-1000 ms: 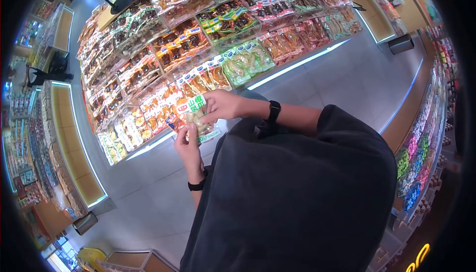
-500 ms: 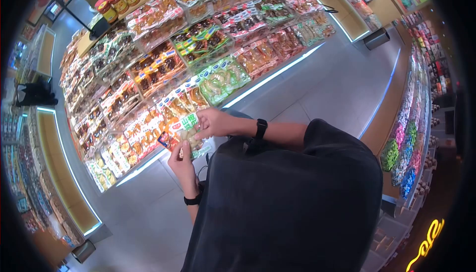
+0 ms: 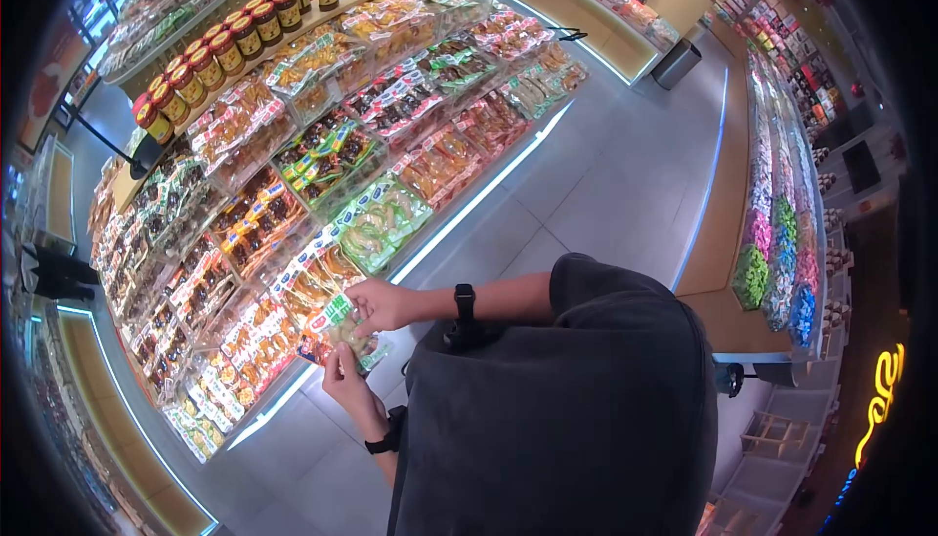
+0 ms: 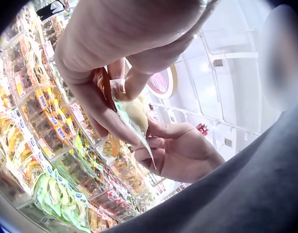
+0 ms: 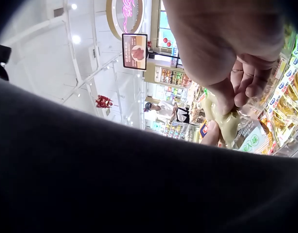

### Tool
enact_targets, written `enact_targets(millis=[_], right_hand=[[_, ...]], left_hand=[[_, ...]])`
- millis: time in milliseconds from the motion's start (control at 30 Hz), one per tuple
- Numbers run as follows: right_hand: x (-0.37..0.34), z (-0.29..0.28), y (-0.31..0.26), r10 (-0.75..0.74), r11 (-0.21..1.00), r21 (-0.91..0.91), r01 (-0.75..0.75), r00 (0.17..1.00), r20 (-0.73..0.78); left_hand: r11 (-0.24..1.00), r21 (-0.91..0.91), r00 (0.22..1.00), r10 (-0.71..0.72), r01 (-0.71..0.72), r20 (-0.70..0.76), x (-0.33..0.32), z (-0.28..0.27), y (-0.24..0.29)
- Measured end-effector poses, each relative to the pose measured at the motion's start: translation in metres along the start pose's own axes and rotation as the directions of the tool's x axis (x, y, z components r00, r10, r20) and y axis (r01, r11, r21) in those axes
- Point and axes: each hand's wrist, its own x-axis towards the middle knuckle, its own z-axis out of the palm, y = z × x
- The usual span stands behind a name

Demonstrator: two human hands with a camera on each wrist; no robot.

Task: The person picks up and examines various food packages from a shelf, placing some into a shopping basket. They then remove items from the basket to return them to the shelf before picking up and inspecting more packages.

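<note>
In the head view my right hand [image 3: 384, 303] pinches the upper right edge of a clear pack of chicken feet [image 3: 338, 311] with green and red print. At its lower end, my left hand [image 3: 354, 387] grips the pack between thumb and fingers. A smaller red and blue packet [image 3: 314, 348] sticks out at the left, by the left fingertips. Up close in the left wrist view, a reddish-brown packet edge [image 4: 104, 88] lies in the left hand beside the green-edged pack. Pale pieces [image 5: 226, 125] show through the plastic in the right wrist view.
A sloped display [image 3: 322, 199] of packaged snacks stands in front, with a lit lower edge. Red-lidded jars [image 3: 223, 51] line its top ledge. Colourful sweets [image 3: 757, 277] fill a counter at right. A waste bin [image 3: 676, 65] stands farther back. Another person [image 5: 161, 111] is in the distance.
The head view has turned, so the display slides left and down and more jars and the right counter show. Both hands keep hold of the pack throughout.
</note>
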Motion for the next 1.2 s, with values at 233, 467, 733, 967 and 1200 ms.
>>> enact_targets(millis=[233, 467, 733, 967, 1200], right_hand=[[-0.027, -0.057, -0.019, 0.099, 0.953, 0.281, -0.115, 0.993, 0.068], [-0.060, -0.147, -0.042, 0.103, 0.944, 0.310, -0.110, 0.994, 0.037], [-0.112, -0.245, -0.023, 0.086, 0.958, 0.273, -0.085, 0.996, 0.008], [-0.145, -0.297, -0.009, 0.085, 0.917, 0.390, -0.088, 0.996, 0.027], [-0.170, -0.320, 0.015, 0.101, 0.905, 0.401, -0.141, 0.988, 0.119]], left_hand=[[0.992, 0.108, 0.996, 0.056, -0.063, 0.066, -0.007, 0.046, 0.010], [0.996, 0.044, 0.990, 0.077, -0.082, 0.122, -0.008, 0.131, -0.004], [0.996, 0.085, 0.982, -0.006, -0.010, 0.189, -0.018, 0.227, -0.040], [0.973, 0.209, 0.980, 0.054, -0.095, 0.191, -0.036, 0.288, -0.051], [0.956, 0.280, 0.974, 0.029, -0.093, 0.223, -0.045, 0.323, -0.057]])
